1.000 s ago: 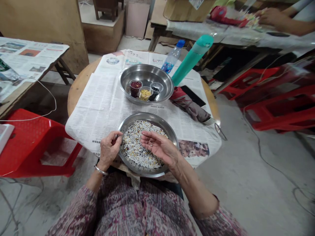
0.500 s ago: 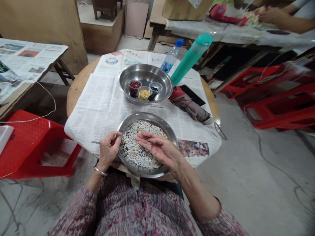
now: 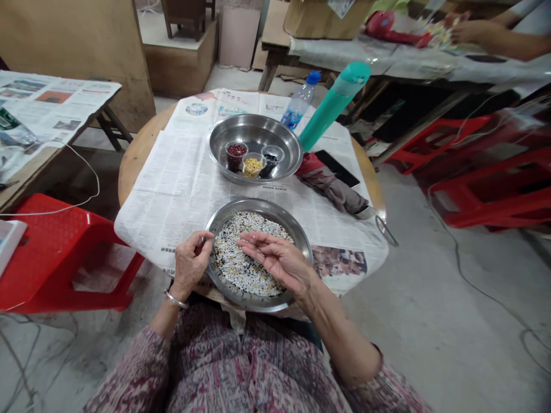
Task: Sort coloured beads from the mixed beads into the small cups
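A shallow steel basin (image 3: 303, 238) holds a spread of mixed white, yellow and dark grains (image 3: 247, 272). At its left rim my left hand (image 3: 191, 261) is closed with fingers curled; something dark red shows in the fold, too small to name. Over the grains my right hand (image 3: 279, 258) is open, its palm turned partly up and fingers stretched out to the left. Farther back, a second steel basin (image 3: 258, 123) carries three small clear cups: one of red beans (image 3: 236, 155), one of yellow grains (image 3: 252, 166) and one of black beans (image 3: 271, 160).
Newspaper (image 3: 167, 189) covers the round table. Behind the far basin stand a blue-capped bottle (image 3: 301, 100) and a teal bottle (image 3: 336, 103). A folded umbrella (image 3: 331, 186) and a dark phone (image 3: 338, 168) lie right. Red stool (image 3: 64, 258) at left; another person's hands (image 3: 467, 28) upper right.
The view has shifted very slightly. Both hands keep the same pose and place, and the basins and cups stay where they were.
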`<move>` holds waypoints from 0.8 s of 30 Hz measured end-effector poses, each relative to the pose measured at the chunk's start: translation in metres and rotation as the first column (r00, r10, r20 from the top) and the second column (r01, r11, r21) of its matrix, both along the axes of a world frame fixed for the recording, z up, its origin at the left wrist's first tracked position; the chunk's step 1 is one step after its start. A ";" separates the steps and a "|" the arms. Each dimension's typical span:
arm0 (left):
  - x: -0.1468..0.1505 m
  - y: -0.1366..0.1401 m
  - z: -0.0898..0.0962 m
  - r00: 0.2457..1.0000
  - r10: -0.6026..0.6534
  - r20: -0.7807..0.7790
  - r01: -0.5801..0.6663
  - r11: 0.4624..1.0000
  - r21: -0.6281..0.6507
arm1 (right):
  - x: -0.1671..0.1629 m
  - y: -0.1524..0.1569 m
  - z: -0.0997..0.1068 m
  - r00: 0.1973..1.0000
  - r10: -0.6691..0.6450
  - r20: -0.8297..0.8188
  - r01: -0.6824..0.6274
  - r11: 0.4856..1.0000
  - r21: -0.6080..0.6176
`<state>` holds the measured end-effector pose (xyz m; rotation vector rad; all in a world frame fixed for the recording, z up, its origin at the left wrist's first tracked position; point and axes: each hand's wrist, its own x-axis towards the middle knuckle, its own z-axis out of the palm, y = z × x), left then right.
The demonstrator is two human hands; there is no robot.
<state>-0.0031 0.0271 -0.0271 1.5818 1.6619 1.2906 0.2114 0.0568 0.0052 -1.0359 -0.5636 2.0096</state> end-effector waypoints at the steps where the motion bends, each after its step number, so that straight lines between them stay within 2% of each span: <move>1: 0.000 0.000 0.000 1.000 -0.001 0.000 0.001 1.000 -0.002 | -0.001 0.000 0.000 1.000 -0.004 0.017 0.004 1.000 0.006; 6: 0.000 0.000 0.001 1.000 0.003 -0.005 -0.003 1.000 -0.009 | -0.004 -0.002 -0.004 0.992 0.003 0.129 -0.014 0.997 0.082; 10: 0.000 0.001 0.000 1.000 0.007 -0.006 -0.008 1.000 -0.019 | -0.008 -0.004 -0.011 0.963 -0.061 0.263 0.008 0.980 0.197; 15: -0.001 0.000 -0.002 1.000 0.002 -0.003 -0.002 1.000 -0.028 | -0.011 -0.006 -0.010 0.968 -0.045 0.248 -0.022 0.965 0.262; 17: -0.001 0.000 -0.002 1.000 0.003 -0.004 -0.003 1.000 -0.025 | -0.009 -0.006 -0.011 0.947 -0.064 0.314 -0.054 0.934 0.354; 18: -0.001 0.000 -0.002 1.000 0.006 -0.006 -0.006 1.000 -0.023 | -0.008 -0.006 -0.011 0.920 -0.091 0.381 -0.091 0.896 0.434; 19: 0.000 0.000 -0.001 1.000 0.009 -0.008 -0.009 1.000 -0.022 | -0.006 -0.007 -0.013 0.878 -0.136 0.459 -0.146 0.837 0.527; 21: 0.000 0.000 0.000 1.000 0.014 -0.012 -0.014 1.000 -0.021 | -0.003 -0.009 -0.016 0.766 -0.251 0.592 -0.309 0.664 0.681; 23: 0.000 0.000 0.002 1.000 0.016 -0.012 -0.016 1.000 -0.025 | -0.001 -0.012 -0.019 0.677 -0.347 0.650 -0.459 0.491 0.740; 24: 0.000 0.000 0.002 1.000 0.016 -0.012 -0.016 0.999 -0.029 | -0.001 -0.013 -0.020 0.656 -0.374 0.656 -0.501 0.434 0.749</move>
